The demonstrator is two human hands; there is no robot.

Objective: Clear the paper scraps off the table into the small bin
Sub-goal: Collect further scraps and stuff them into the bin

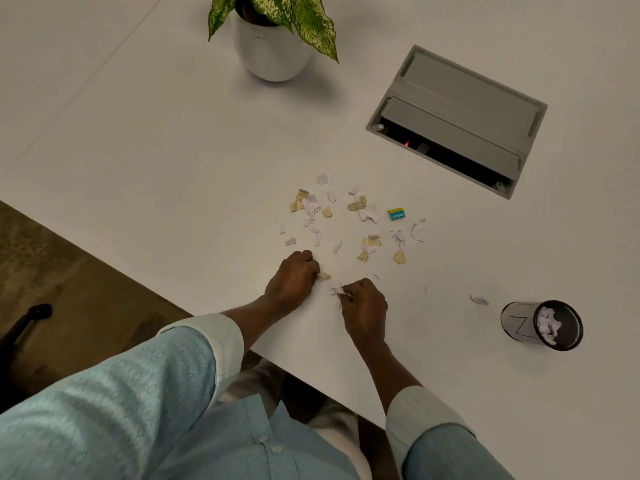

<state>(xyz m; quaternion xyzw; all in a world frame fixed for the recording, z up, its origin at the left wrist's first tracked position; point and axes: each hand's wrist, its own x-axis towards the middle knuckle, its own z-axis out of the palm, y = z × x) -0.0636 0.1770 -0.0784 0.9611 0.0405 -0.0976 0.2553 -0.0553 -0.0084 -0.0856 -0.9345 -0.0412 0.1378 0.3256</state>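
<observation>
Several white and tan paper scraps (346, 220) lie scattered on the white table (173, 150), just beyond my hands. My left hand (294, 278) rests on the table with its fingers closed on a tan scrap (325, 276). My right hand (363, 303) pinches a white scrap (335, 288) beside it. The small grey bin (542, 325) stands to the right of my hands, with white scraps inside. A single white scrap (479, 300) lies just left of the bin.
A small yellow and blue box (396, 214) sits among the scraps. A potted plant in a white pot (273, 46) stands at the back. A grey cable hatch (457, 123) is set into the table at the back right. The table edge runs diagonally under my forearms.
</observation>
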